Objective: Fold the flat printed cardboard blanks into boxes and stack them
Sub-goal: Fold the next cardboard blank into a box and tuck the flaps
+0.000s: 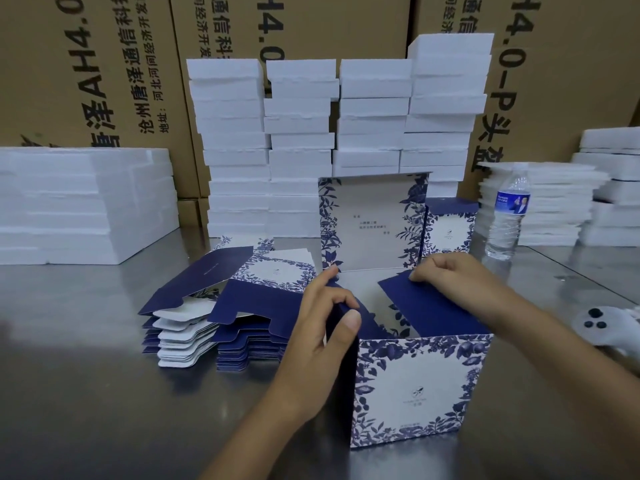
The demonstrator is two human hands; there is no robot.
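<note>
— Where, the box?
— At five o'clock on the steel table. Upright, blue-and-white printed face toward the camera, top open, tall lid panel standing up along its twelve o'clock side.
— And the left hand?
— Wrapped over the box's nine o'clock wall, thumb flat on the near corner, fingers curled over the top edge, grasping the card.
— And the right hand?
— At the box's one o'clock, knuckles up, fingers curled onto the far end of a navy flap that slants down into the opening. Grasping that flap, going by the fingertips.
— And the flat blanks?
— Piled at ten o'clock from the box, just beside the left hand. Two fanned heaps touching, navy and white tabs showing, topmost sheets partly lifted.
— Anything already folded?
— One closed box at one o'clock, just right of the lid panel, navy top, floral front.
— Round about?
— At two o'clock, a water bottle, just right of that closed box. Also white foam slabs in columns at twelve, a wider pile at nine, more at three. Behind everything, brown cartons with printed characters. At three o'clock, near the right forearm, a white controller with dark buttons, cut by the frame edge.
</note>
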